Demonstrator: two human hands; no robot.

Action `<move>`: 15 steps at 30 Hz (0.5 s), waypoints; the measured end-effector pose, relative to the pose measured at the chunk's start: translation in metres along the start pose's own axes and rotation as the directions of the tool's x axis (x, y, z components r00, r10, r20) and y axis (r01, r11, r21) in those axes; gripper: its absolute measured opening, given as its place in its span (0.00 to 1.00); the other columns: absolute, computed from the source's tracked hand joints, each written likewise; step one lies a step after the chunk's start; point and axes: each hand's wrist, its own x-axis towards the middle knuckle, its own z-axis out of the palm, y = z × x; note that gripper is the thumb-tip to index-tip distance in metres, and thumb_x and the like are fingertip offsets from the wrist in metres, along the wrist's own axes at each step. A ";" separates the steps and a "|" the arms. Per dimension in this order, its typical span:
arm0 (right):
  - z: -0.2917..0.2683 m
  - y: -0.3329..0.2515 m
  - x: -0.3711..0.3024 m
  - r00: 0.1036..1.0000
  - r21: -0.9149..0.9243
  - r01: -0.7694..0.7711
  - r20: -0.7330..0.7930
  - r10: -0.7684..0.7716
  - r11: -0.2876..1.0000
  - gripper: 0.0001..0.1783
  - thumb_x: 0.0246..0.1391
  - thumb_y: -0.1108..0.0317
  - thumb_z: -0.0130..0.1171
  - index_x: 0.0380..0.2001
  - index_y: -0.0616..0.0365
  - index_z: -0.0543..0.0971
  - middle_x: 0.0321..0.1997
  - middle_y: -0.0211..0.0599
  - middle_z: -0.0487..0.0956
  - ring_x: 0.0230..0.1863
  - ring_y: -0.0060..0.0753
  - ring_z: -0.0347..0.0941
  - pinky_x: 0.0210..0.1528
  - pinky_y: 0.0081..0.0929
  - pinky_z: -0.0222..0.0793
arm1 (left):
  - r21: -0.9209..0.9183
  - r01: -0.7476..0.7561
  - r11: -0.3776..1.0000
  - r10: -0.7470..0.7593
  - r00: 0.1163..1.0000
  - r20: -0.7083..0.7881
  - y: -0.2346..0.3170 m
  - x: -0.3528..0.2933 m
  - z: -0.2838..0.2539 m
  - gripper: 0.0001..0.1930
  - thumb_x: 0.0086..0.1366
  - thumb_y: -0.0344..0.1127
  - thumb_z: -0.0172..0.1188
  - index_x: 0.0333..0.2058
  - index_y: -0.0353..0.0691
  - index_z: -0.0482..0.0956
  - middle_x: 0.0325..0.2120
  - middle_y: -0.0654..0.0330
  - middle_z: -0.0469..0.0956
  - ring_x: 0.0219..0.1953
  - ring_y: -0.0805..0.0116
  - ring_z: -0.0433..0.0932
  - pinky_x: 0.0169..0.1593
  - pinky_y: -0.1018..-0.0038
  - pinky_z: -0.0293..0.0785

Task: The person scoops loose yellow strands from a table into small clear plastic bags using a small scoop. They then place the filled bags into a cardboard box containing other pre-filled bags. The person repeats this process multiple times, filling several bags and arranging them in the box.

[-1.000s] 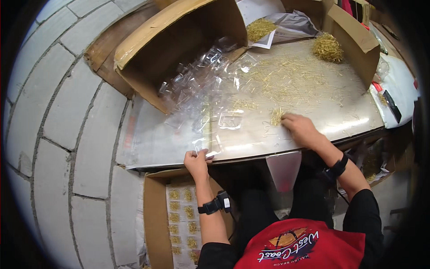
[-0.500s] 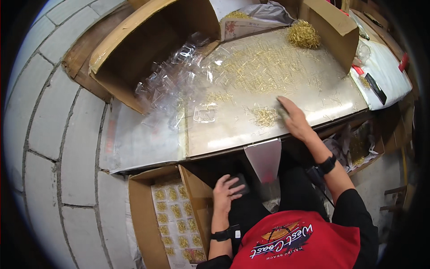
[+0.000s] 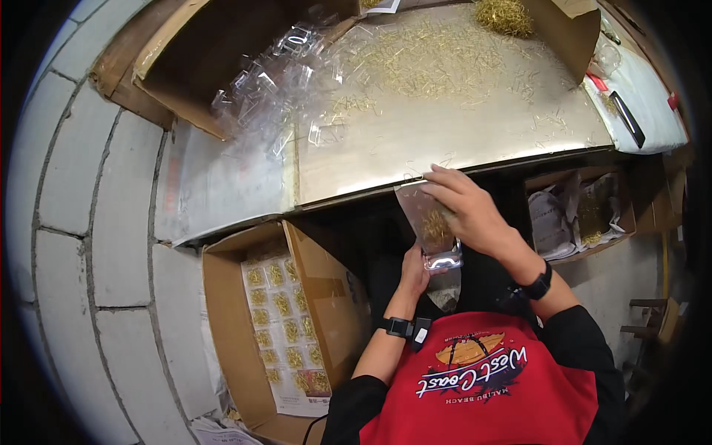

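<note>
At the table's front edge hangs a tapering pale chute [image 3: 412, 199], with a clump of thin gold-coloured wire pins [image 3: 436, 228] inside it. My left hand [image 3: 415, 270] is closed around a small clear plastic box [image 3: 443, 260] under the chute's narrow lower end. Over the chute's right side lies my right hand [image 3: 473, 215], its fingers stretched out beside the pins; its fingertips are close to the table edge. A few loose pins [image 3: 409, 176] lie at the chute's top. More pins [image 3: 437, 63] are scattered over the metal tabletop [image 3: 363, 167].
A carton [image 3: 215, 297] at lower left holds rows of pin-filled clear boxes. Clear plastic boxes [image 3: 274, 89] spill from a tipped carton [image 3: 178, 63] at upper left. A dense pin heap [image 3: 503, 16] sits far right. Another carton [image 3: 582, 215] stands below right.
My right hand has swept the small pin pile off the tabletop into the chute. My left hand has risen from near my lap and now holds the clear box under it.
</note>
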 end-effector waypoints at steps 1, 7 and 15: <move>-0.006 0.003 -0.012 1.000 0.063 -0.028 -0.005 0.028 0.998 0.22 0.40 0.83 0.56 0.44 0.60 0.75 0.53 0.44 0.72 0.58 0.48 0.65 0.58 0.35 0.64 | 0.014 -0.014 1.000 0.014 1.000 -0.013 -0.004 -0.002 0.001 0.24 0.70 0.50 0.37 0.50 0.33 0.66 0.39 0.51 0.78 0.35 0.61 0.81 0.24 0.74 0.81; -0.010 0.016 -0.068 0.986 0.239 -0.165 0.030 0.163 0.957 0.14 0.47 0.84 0.54 0.39 0.63 0.76 0.39 0.46 0.77 0.41 0.48 0.75 0.43 0.32 0.72 | 0.058 -0.004 0.998 0.006 0.999 -0.041 -0.016 -0.004 -0.011 0.25 0.70 0.52 0.36 0.49 0.35 0.68 0.39 0.53 0.78 0.34 0.63 0.81 0.25 0.74 0.82; 0.044 0.020 -0.100 0.959 0.398 -0.220 0.254 0.123 0.891 0.21 0.42 0.83 0.50 0.44 0.64 0.73 0.42 0.50 0.75 0.46 0.53 0.72 0.48 0.37 0.69 | 0.035 -0.013 0.999 0.012 1.000 0.028 -0.029 -0.015 -0.034 0.26 0.70 0.53 0.38 0.49 0.34 0.69 0.41 0.54 0.77 0.36 0.65 0.80 0.28 0.71 0.81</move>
